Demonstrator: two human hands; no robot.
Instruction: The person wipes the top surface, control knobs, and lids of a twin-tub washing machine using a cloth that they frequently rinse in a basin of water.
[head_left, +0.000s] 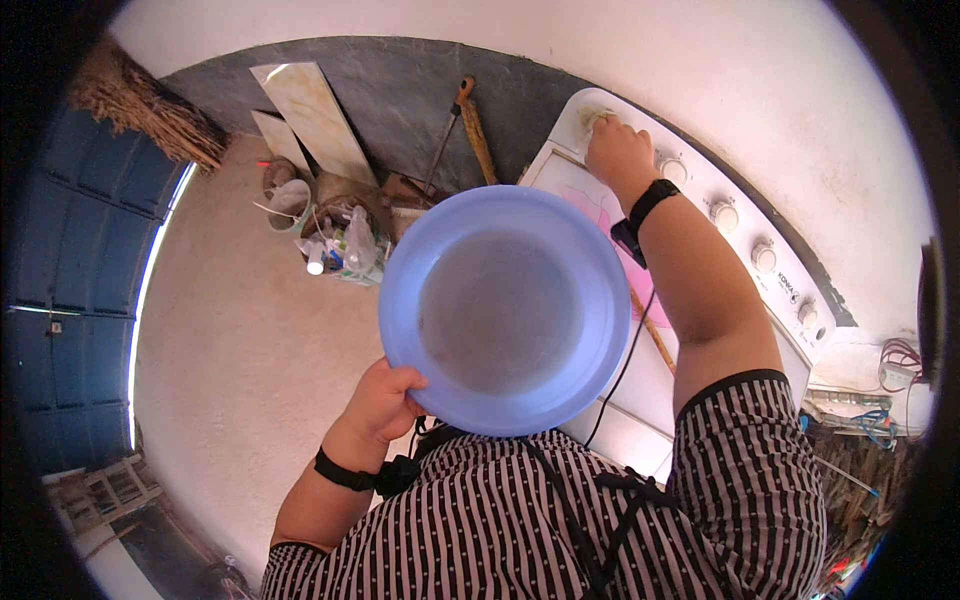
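My left hand grips the near-left rim of a blue plastic basin, its thumb over the edge. The basin is held before my body with its inside facing up, and its floor looks grey with no object in it. My right hand reaches out to the far left corner of a white washing machine's control panel. Its fingers are closed on a pale crumpled cloth, mostly hidden beneath them, against the panel. A round knob sits just right of that hand.
A wooden stick lies on the machine's lid, partly behind the basin. A filled waste bin, a small bucket and leaning tiles stand by the wall. Long-handled tools lean there too. A blue metal door is at left.
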